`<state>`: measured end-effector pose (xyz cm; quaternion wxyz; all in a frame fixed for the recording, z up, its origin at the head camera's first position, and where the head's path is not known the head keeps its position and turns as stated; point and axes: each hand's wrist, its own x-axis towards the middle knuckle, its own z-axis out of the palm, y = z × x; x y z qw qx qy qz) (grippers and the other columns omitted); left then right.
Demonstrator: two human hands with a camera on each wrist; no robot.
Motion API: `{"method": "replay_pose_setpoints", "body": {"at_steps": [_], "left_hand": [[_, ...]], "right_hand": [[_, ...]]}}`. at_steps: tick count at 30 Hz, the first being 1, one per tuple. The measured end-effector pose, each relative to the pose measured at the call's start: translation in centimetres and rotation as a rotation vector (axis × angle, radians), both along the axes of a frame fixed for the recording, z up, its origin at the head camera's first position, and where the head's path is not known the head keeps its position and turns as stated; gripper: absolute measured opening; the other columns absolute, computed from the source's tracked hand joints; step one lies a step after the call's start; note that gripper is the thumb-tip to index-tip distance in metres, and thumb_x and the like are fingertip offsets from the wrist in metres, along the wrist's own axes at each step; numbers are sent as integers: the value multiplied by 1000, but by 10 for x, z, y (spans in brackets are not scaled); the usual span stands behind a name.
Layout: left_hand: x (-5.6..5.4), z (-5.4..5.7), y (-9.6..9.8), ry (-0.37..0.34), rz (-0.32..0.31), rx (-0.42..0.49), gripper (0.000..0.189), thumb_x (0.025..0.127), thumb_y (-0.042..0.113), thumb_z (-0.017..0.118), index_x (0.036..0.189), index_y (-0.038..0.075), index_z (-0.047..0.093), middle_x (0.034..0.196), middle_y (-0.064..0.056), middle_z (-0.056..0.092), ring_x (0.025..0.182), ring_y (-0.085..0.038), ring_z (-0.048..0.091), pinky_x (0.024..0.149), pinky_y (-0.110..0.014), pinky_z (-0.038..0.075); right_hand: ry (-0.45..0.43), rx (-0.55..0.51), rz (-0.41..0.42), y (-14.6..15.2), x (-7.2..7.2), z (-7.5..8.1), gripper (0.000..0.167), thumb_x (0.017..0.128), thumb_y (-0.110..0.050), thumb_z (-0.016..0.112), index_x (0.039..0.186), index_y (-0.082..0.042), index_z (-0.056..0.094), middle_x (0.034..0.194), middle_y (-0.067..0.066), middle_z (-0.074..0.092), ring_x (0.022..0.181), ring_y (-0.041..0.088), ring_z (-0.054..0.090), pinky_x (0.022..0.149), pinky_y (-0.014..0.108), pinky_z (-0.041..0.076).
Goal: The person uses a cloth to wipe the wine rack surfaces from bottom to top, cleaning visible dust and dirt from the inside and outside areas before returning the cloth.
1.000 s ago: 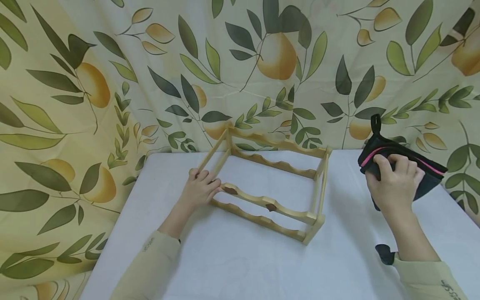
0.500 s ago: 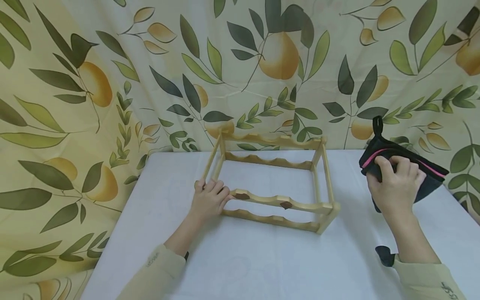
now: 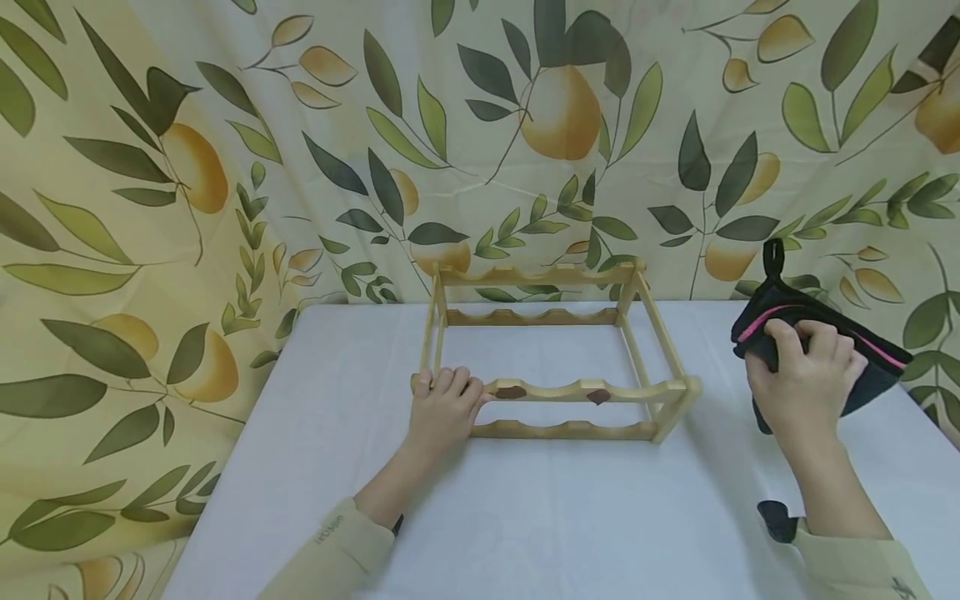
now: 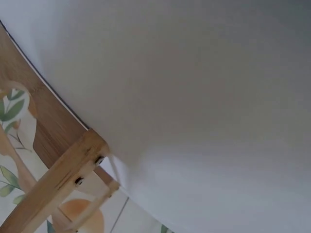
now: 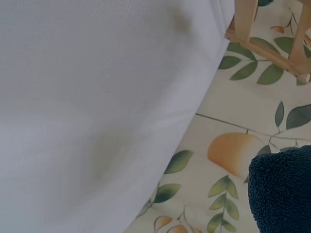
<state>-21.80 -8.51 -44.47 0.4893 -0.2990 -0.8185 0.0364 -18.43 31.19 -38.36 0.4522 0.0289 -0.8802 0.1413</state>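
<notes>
A light wooden wine rack (image 3: pixel 551 390) with two tiers of scalloped rails stands on the white-covered table, its long side facing me. My left hand (image 3: pixel 446 404) holds its front left corner, with fingers over the upper rail. Close up in the left wrist view are one of the rack's end bars (image 4: pixel 63 174) and its screws. Off to the right, apart from the rack, my right hand (image 3: pixel 810 383) grips a folded dark cloth (image 3: pixel 873 390) with pink edging and a hanging loop. Part of this dark blue, fuzzy cloth (image 5: pixel 282 189) appears in the right wrist view.
A white cloth (image 3: pixel 510 517) covers the table. Behind it and at the left hangs a fabric curtain (image 3: pixel 300 208) printed with fruit and leaves. Black bands (image 3: pixel 777 521) show at the cuffs of both sleeves.
The rack has turned, its front swinging to the right until its long side faces me squarely. My left hand has moved right with it. My right hand and the cloth have shifted slightly right.
</notes>
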Motion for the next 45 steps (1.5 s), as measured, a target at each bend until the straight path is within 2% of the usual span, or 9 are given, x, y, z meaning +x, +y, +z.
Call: {"method": "replay_pose_setpoints", "body": {"at_steps": [11,18,22,27,30,34,39,42,45], "left_hand": [[-1,-1,17,-44,86,26,45,98,41,21,76,16,51,78,2,45,74,-17,40,79,-37,28],[-8,1,19,-66,74,38,45,99,40,22,77,15,53,78,1,46,76,-18,41,78,-37,29],[-11,0,16,-57,69,38,46,99,41,21,77,14,52,79,1,45,75,-18,40,79,-37,28],[-7,3,13,-111,94,-13,41,99,39,22,81,15,51,83,0,42,77,-17,38,80,-36,28],[-5,7,8,-97,86,-45,37,100,35,25,86,15,53,87,0,44,80,-18,40,80,-35,30],[-2,10,2,-91,63,-49,32,98,32,28,92,15,55,90,-1,46,83,-19,42,81,-34,33],[-3,9,-2,-146,52,-60,27,97,31,29,92,17,52,86,-1,45,78,-19,41,81,-35,33],[-5,7,-2,-164,53,-43,29,98,33,27,91,17,50,85,-2,44,78,-20,41,81,-35,32],[-8,6,-3,-163,67,-31,34,100,35,21,90,18,49,85,-1,42,78,-21,39,81,-36,31]], "right_hand": [[24,-31,28,-4,3,-2,34,73,0,60,106,-3,49,105,30,40,96,48,34,80,60,21],[12,-26,37,-8,4,-6,34,74,-1,59,105,-3,47,104,30,39,95,48,34,78,60,21],[52,-34,46,-11,5,-7,31,74,-2,59,103,-2,48,103,29,40,93,48,35,76,59,23],[104,-65,75,-21,11,-7,26,75,-8,56,99,-1,49,102,29,41,91,48,36,74,57,23],[161,-62,97,-33,18,-8,23,78,-15,54,96,-2,48,100,27,40,88,46,37,73,53,23],[291,-46,137,-55,26,-4,18,83,-18,52,91,-4,45,96,24,39,83,43,36,71,47,22],[425,-47,236,-82,30,3,21,88,-24,52,86,-4,45,88,22,39,73,40,35,66,39,24],[422,-10,304,-95,30,-1,28,91,-31,49,84,-5,45,83,21,41,70,37,36,63,39,25],[369,29,377,-105,30,-12,29,92,-33,47,83,-5,48,81,20,44,69,35,39,61,43,26]]}}
